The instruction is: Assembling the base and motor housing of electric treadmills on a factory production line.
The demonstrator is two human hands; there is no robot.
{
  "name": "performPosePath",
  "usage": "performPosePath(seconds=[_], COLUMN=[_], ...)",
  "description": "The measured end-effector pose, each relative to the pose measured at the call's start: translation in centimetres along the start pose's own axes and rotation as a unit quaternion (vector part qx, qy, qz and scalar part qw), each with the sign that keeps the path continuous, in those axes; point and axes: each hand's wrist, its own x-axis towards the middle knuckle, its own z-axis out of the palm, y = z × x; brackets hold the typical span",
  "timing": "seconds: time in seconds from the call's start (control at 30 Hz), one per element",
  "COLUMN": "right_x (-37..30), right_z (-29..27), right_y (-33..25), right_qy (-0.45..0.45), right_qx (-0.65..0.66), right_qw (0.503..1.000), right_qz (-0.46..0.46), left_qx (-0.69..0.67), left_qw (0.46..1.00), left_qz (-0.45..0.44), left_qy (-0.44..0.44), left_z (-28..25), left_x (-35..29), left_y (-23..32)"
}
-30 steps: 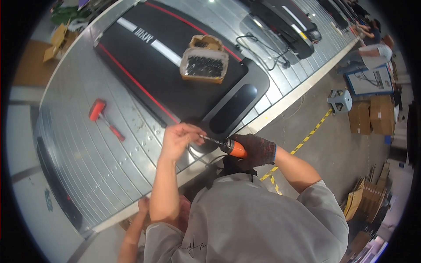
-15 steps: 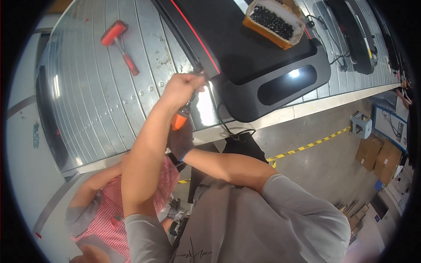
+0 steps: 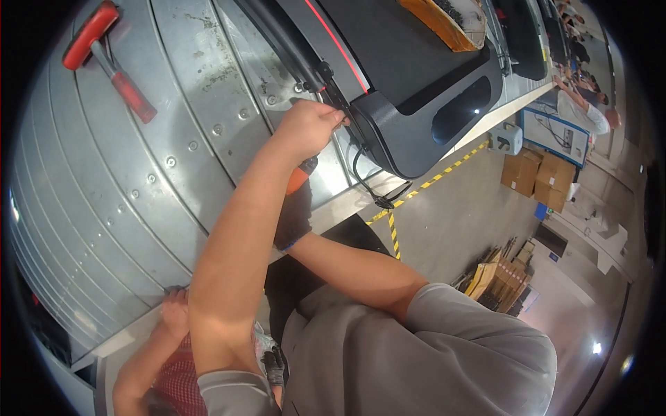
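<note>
A black treadmill with a red stripe lies on the metal workbench. At its near left corner my bare left hand has thumb and fingers pinched together against the side rail; whatever is between the fingertips is too small to make out. Just below it, my right hand, in a dark glove, is wrapped round a screwdriver with an orange body. My left wrist and hand partly cover this tool, and its tip is hidden. A black cable hangs from the treadmill's corner beside my hands.
A red mallet lies on the ribbed metal bench at the far left. A cardboard box of small dark parts rests on the treadmill. Another person's arm reaches the bench edge at lower left. Cartons stand on the floor at right.
The view has shifted, bringing the bench nearer and the mallet farther left. My left hand now sits against the treadmill's side rail, and the screwdriver is more covered by my left wrist.
</note>
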Motion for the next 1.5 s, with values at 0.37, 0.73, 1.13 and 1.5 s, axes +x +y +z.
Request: performPosePath(seconds=[0.37, 0.73, 1.13, 1.5], right_x=[0.3, -1.9, -6.4, -10.6], right_z=[0.9, 0.0, 0.8, -0.6], right_y=[0.8, 7.4, 3.9, 2.3], right_qy=[0.03, 0.01, -0.076, -0.156], right_qx=[0.094, 0.15, 0.095, 0.023], right_qw=[0.993, 0.978, 0.978, 0.971], right_qz=[0.072, 0.144, 0.166, 0.177], left_qx=[0.002, 0.529, 0.593, 0.6], left_qw=[0.999, 0.793, 0.669, 0.685], left_qz=[-0.042, 0.249, 0.436, 0.402], left_qy=[-0.018, 0.171, 0.099, 0.092], left_z=[-0.3, 5.3, 12.3, 12.3], left_x=[0.4, -3.6, 1.5, 1.9], left_y=[0.8, 4.5, 5.4, 5.9])
